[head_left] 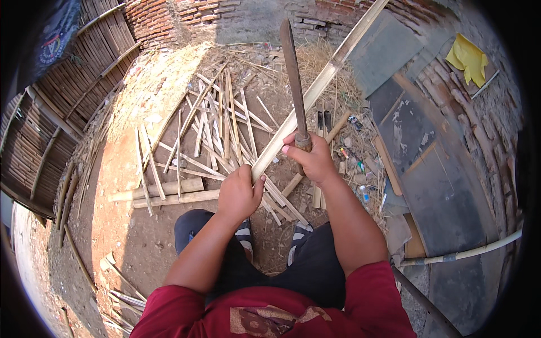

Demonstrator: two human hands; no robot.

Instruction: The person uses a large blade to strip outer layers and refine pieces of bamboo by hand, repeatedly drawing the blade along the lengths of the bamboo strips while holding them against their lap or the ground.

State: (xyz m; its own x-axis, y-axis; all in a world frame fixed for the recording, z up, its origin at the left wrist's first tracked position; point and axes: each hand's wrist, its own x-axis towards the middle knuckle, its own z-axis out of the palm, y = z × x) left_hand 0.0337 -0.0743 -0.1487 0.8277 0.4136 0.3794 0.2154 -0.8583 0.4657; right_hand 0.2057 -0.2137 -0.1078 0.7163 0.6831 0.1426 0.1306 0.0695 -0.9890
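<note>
A long pale split bamboo strip (pixel 340 59) slants from my lap area up to the far right. My left hand (pixel 238 191) is closed around its near end, the thumb along its edge. In my right hand (pixel 313 160) is the handle of a machete with a dark, worn blade (pixel 295 73). The blade points up and away, crossing in front of the strip. My right thumb and fingertips lie close beside the strip; whether they press on it I cannot tell.
Several split bamboo sticks (pixel 228 112) lie piled on the dirt ahead. Two bamboo poles (pixel 169 194) rest at their left. Dark boards (pixel 428 152) lean along the right, near a yellow cloth (pixel 468 58). A woven bamboo wall (pixel 84 62) stands left, a brick wall (pixel 169 25) behind.
</note>
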